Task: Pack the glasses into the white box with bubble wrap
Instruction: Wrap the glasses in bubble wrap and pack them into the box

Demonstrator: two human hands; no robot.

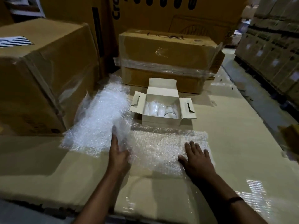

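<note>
A small white box stands open on the cardboard surface, its flaps spread. Inside lie glasses, some in bubble wrap, one showing a clear rim. A flat sheet of bubble wrap lies in front of the box. My right hand presses flat on its right part with fingers spread. My left hand has straight fingers at the sheet's left edge, touching a larger heap of bubble wrap that stretches left and back.
A big taped carton stands at the left. Another wrapped carton sits right behind the white box. Stacked boxes line the right side across an aisle. The work surface is a large flat carton.
</note>
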